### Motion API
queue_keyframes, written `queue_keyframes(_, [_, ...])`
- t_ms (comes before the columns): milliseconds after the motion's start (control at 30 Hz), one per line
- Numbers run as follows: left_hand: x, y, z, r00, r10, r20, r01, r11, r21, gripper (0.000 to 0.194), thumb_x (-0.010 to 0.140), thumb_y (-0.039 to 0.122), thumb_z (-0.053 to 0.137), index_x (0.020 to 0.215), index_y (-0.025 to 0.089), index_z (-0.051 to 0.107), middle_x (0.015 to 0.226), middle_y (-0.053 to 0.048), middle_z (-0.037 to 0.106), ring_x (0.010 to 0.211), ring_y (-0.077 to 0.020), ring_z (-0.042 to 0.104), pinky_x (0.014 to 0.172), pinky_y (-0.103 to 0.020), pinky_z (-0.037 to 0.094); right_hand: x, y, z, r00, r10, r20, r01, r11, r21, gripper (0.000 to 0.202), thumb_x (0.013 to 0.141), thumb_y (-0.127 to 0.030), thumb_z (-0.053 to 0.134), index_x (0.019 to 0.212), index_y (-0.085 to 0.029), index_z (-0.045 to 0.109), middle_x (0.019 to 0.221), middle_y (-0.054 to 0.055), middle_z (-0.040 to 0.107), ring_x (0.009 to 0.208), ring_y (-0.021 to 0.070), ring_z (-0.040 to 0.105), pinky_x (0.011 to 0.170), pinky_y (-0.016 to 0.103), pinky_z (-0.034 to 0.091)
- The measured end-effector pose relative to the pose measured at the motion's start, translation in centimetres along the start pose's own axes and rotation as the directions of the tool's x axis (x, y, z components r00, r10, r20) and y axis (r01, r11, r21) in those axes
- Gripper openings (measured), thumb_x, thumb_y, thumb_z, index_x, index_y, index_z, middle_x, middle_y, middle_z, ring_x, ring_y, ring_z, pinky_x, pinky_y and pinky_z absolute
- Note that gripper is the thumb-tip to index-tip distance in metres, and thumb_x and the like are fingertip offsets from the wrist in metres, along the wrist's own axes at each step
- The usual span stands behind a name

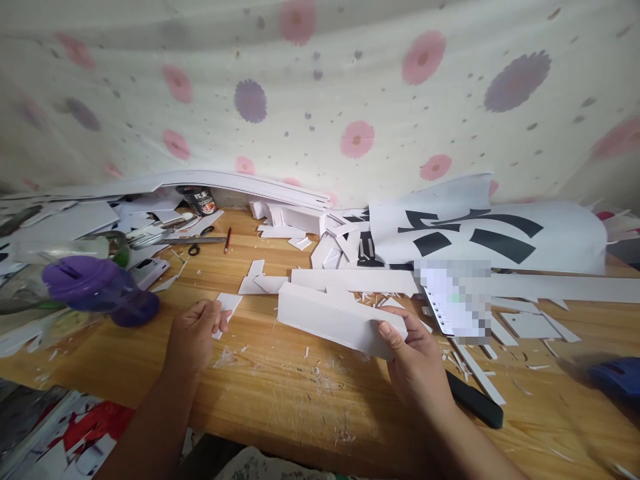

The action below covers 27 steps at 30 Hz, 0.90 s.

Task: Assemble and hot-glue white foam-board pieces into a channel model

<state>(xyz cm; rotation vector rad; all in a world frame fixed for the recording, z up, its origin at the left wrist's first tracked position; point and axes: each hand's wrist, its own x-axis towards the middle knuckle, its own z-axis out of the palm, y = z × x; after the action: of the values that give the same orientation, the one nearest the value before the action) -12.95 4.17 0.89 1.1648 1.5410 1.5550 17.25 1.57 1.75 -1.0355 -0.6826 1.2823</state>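
Note:
My right hand [415, 343] grips one end of a long white foam-board piece [330, 317], thumb on the near face and fingers behind. The piece is raised over the wooden table and has a bent or joined edge along its top. My left hand [199, 333] is closed in a pinch above the table. A small white board scrap [230, 305] shows beside and behind its fingertips; whether the fingers hold it or something smaller cannot be made out. Behind the held piece lies a long white strip [355, 280], with small offcuts [260, 283] to its left.
A purple bottle [100, 290] stands left, near scissors [200, 241], a red pencil [228, 240] and a dark can [201, 199]. At right are a partly blurred phone [443, 310], a black-handled tool [475, 400], a printed sheet [480, 233] and a blue object [617, 379].

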Motion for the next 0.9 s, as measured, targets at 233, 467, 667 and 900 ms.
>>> queue_keyframes(233, [0.0, 0.6, -0.3, 0.997, 0.015, -0.07, -0.002, 0.985, 0.172, 0.025, 0.06, 0.036, 0.073, 0.078, 0.021, 0.066, 0.058, 0.004, 0.061, 0.052, -0.0132, 0.054, 0.05, -0.023, 0.041, 0.4, 0.5, -0.7, 0.995, -0.085, 0.05, 0.088, 0.993, -0.079, 0.029, 0.064, -0.04, 0.081, 0.086, -0.025, 0.068, 0.089, 0.002, 0.07, 0.076, 0.0178, 0.061, 0.064, 0.029, 0.048])
queue_keyframes(467, [-0.7, 0.3, -0.7, 0.996, 0.02, -0.092, 0.0, 0.977, 0.214, 0.04, 0.073, 0.046, 0.063, 0.044, 0.021, 0.051, 0.037, 0.004, 0.046, 0.04, -0.0122, 0.043, 0.048, -0.027, 0.04, 0.1, 0.7, -1.3, 0.972, -0.203, 0.116, 0.225, 0.95, -0.218, 0.027, 0.068, -0.041, 0.078, 0.09, -0.026, 0.068, 0.081, 0.002, 0.068, 0.071, 0.0166, 0.058, 0.061, 0.028, 0.047])
queue_keyframes(667, [-0.8, 0.5, -0.3, 0.998, 0.012, -0.055, -0.003, 0.987, 0.163, 0.028, 0.062, 0.045, 0.071, 0.07, 0.02, 0.063, 0.051, 0.003, 0.06, 0.056, -0.0168, 0.057, 0.062, -0.029, 0.046, -0.4, 0.2, -1.2, 0.956, -0.248, 0.155, 0.282, 0.922, -0.264, 0.026, 0.07, -0.04, 0.076, 0.091, -0.027, 0.068, 0.083, 0.001, 0.068, 0.071, 0.0163, 0.059, 0.061, 0.027, 0.048])
queue_keyframes(900, [-1.2, 1.0, -0.6, 0.999, -0.027, -0.024, 0.029, 0.995, 0.099, 0.031, 0.061, 0.043, 0.076, 0.05, 0.021, 0.056, 0.051, 0.003, 0.057, 0.059, -0.0167, 0.054, 0.067, -0.031, 0.045, -0.7, 0.1, -0.8, 0.927, -0.322, 0.19, 0.364, 0.894, -0.262, 0.023, 0.07, -0.037, 0.076, 0.088, -0.026, 0.067, 0.09, 0.003, 0.07, 0.079, 0.0188, 0.063, 0.065, 0.03, 0.051])
